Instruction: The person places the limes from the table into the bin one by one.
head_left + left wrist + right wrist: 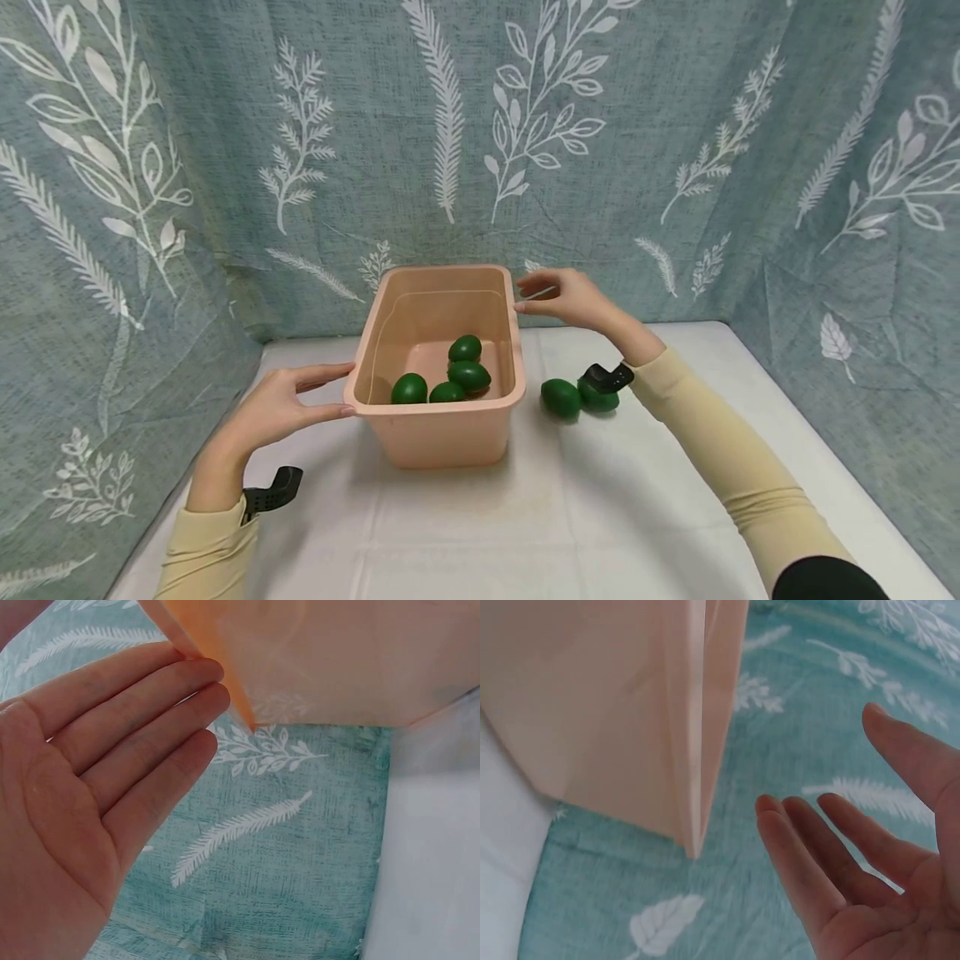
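Observation:
A pink plastic bin [450,437] stands on the white table. Inside it lie several dark green oval fruits [469,377], like avocados or limes. My left hand [273,408] is at the bin's left rim, its fingers straight and its fingertips touching the edge. In the left wrist view, the fingers [150,727] reach out flat toward the bin wall [337,660]. By the far right rim is my right hand [566,298], fingers loosely bent and holding nothing. The right wrist view has this hand [870,877] apart from the bin's edge [694,750].
Two more green fruits [561,398] lie on the table [465,533] right of the bin, one partly hidden behind the right wrist's black strap [607,377]. Blue-green cloth [360,125] with white leaf prints hangs at the back and both sides.

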A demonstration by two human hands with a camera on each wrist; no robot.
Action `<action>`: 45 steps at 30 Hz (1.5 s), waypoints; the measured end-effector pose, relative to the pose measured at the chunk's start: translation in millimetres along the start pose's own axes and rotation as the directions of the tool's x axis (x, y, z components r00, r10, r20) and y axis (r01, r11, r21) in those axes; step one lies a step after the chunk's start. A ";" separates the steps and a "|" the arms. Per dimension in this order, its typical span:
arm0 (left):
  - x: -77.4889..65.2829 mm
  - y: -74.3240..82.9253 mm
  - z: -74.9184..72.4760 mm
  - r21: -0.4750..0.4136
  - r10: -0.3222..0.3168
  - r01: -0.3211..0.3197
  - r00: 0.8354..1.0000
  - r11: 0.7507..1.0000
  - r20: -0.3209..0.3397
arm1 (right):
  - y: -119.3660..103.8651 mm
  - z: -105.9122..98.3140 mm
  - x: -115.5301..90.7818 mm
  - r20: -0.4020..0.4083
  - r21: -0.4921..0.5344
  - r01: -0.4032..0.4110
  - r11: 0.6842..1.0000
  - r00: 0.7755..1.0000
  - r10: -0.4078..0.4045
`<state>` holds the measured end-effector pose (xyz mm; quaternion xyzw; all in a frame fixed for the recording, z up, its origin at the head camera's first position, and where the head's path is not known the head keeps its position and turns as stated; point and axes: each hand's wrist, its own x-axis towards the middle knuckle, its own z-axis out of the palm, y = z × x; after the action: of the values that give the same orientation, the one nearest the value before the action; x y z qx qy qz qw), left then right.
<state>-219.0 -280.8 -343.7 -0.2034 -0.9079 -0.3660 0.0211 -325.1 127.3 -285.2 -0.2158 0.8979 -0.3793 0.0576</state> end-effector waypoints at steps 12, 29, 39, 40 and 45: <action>-1.0 -1.5 -0.7 0.026 0.012 -0.012 1.000 1.000 -0.002 | 41.8 -17.0 -26.3 -0.067 0.039 -0.063 0.997 0.996 0.065; -2.3 1.5 -0.1 0.023 0.015 -0.015 1.000 1.000 -0.007 | 118.7 0.0 -55.4 -0.078 0.049 -0.177 0.983 0.980 0.180; -1.7 1.1 -0.6 0.019 0.016 -0.016 1.000 1.000 -0.006 | 156.4 15.8 -70.4 -0.092 0.042 -0.200 0.979 0.975 0.203; -1.6 1.0 -0.4 0.018 0.015 -0.015 1.000 1.000 -0.005 | 159.5 18.0 -71.7 -0.087 0.046 -0.200 0.979 0.975 0.203; -0.9 -0.5 0.7 0.019 0.017 -0.017 1.000 1.000 -0.006 | 170.4 30.1 -76.3 -0.069 0.054 -0.212 0.976 0.974 0.216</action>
<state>-218.3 -280.9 -344.6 -0.2097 -0.9095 -0.3578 0.0287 -307.0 245.9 -431.3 -0.1020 0.9085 -0.3993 0.0695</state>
